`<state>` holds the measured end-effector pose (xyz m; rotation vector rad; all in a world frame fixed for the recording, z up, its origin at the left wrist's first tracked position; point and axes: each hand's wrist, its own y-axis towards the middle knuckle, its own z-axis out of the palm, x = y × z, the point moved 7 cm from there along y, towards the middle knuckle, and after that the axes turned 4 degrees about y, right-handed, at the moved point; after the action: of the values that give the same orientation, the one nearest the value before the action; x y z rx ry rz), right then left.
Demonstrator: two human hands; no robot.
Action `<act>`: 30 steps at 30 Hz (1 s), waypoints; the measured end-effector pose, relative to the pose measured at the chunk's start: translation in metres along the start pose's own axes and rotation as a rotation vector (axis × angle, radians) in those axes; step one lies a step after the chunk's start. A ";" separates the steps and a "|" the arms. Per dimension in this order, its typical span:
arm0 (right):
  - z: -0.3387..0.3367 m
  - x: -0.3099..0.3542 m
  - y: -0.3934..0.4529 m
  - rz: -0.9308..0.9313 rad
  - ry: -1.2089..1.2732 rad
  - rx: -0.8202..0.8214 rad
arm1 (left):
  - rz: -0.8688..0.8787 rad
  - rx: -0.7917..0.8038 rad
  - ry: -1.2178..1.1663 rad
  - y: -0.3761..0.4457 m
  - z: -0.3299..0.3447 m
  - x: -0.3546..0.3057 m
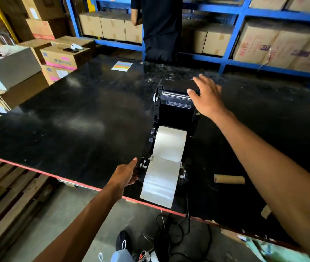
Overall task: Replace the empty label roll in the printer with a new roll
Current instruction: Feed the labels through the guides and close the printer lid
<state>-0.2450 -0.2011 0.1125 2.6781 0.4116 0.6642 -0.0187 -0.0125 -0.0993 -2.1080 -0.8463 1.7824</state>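
Printer: the printer sits open near the table's near edge, lid swung back to the far side, so the bay is exposed from above.
New roll: the new label roll is seated in the bay, and its white label strip runs toward us, out the front and over the table edge. Fed through, I'd say, ready for closing.
Empty core: the bare cardboard core lies on its side just right of the printer, clear of the work. The old roll is out.
Left hand: the left hand is flat against the printer's near-left corner, fingers together, thumb up. It looks like bracing, so the body won't slide.
Right hand: the right hand reaches far over the lid, fingers spread and open, holding nothing; whether the fingertips touch the lid, I cannot tell.
Next: likely the lid comes down; the strip must stay straight between the guides.
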 end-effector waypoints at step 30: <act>0.050 -0.031 -0.185 0.047 0.351 -0.101 | -0.029 0.022 -0.083 -0.009 -0.001 -0.011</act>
<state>-0.2824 -0.0589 -0.0149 2.4829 0.3917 1.1436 -0.0210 -0.0120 -0.0852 -2.0104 -0.8693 1.8665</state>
